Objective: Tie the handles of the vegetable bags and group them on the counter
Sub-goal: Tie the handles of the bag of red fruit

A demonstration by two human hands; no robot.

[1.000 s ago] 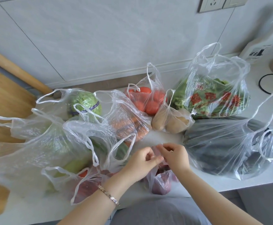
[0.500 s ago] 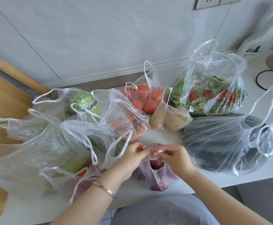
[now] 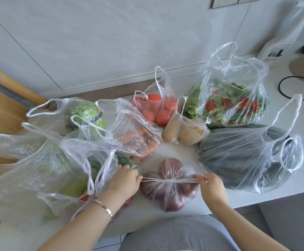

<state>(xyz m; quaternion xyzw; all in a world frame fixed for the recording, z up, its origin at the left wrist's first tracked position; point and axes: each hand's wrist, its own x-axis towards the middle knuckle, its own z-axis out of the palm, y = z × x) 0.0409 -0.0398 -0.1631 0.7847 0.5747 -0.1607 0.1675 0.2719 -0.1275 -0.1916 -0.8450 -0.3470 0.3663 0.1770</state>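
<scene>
Fingers (image 3: 136, 176) pinch handles (image 3: 152, 179) taut, onion bag (image 3: 169, 195) between

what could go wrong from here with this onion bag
1. The left hand and right hand pull the thin handles taut, so the plastic might tear or snap near the knot.
2. The onion bag lies near the front edge of the counter, and a hard tug may slide it off.
3. The left hand is beside the next bag's loops and could snag them.
</scene>
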